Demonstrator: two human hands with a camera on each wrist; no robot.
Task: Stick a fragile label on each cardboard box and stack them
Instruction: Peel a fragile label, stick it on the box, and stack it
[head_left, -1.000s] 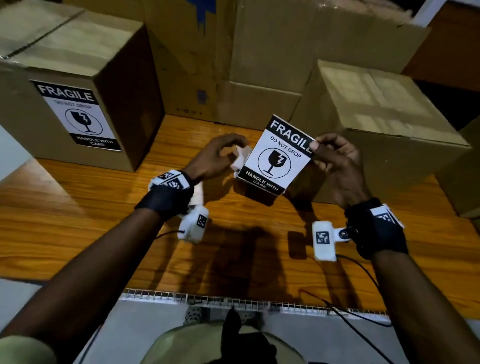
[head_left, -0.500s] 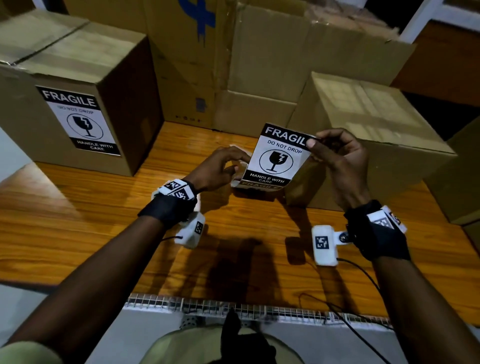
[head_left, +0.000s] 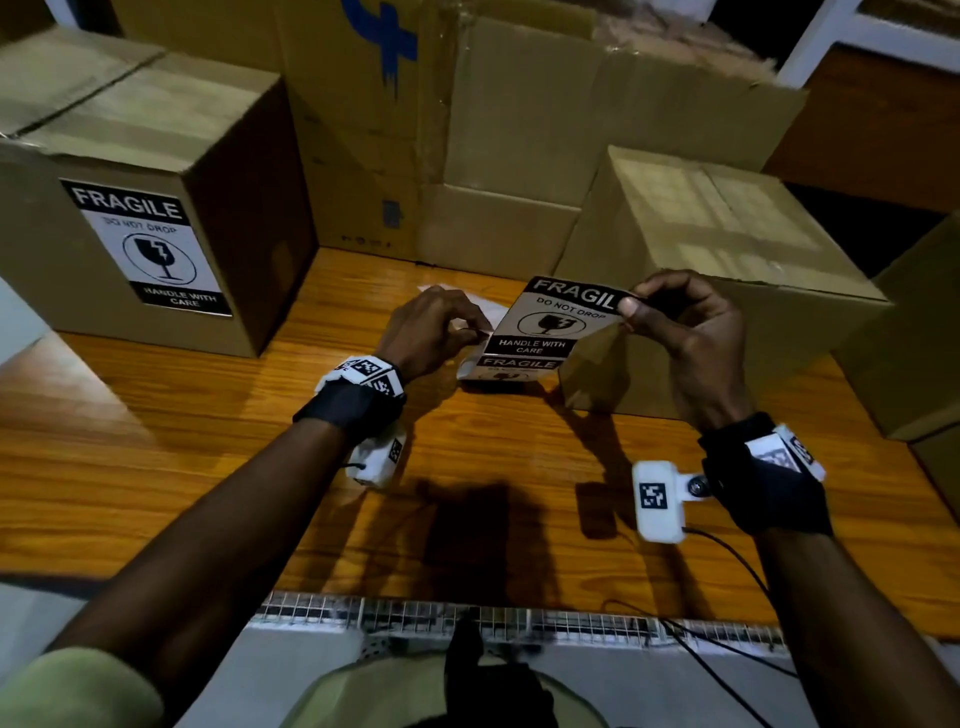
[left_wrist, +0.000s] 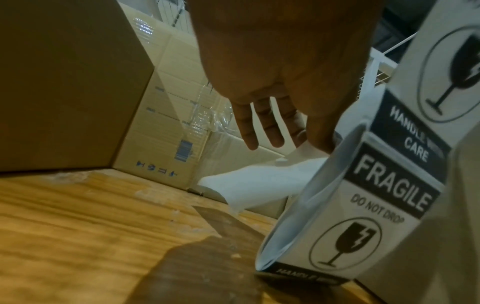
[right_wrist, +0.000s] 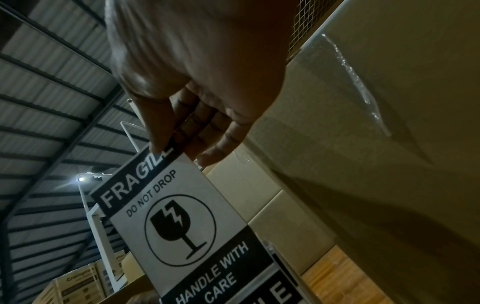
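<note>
Labels are coming off a strip in front of the unlabelled cardboard box (head_left: 727, 249), which is sitting on the wooden worktop (head_left: 156, 467). The right hand (head_left: 680, 332) is pinching the top corner of the fragile label (head_left: 556, 317) between thumb and forefinger, holding it up just in front of that box's near face. The left hand (head_left: 431, 327) is curling its fingers down on the label strip (left_wrist: 363, 216) to the left of the box; it seems to be pinning the white backing paper (left_wrist: 259, 185), though the exact contact is hidden behind the fingers (the wrist view shows only loosely bent fingers above the paper).

Paper this thin is going to handle as light and floppy, and once free its sticky side will probably be grabbing at anything it brushes, itself included. Taking it by the very corners looks wisest, keeping fingertips off most of the adhesive and keeping the sheet taut so it is not folding over. The strip below is bowing into a loop, so it likely needs steadying while the top label is being peeled.

Well to the left of the unlabelled box, a labelled box (head_left: 145, 197) is standing with its sticker facing forward. Larger flattened cartons (head_left: 493, 130) are leaning behind both.
</note>
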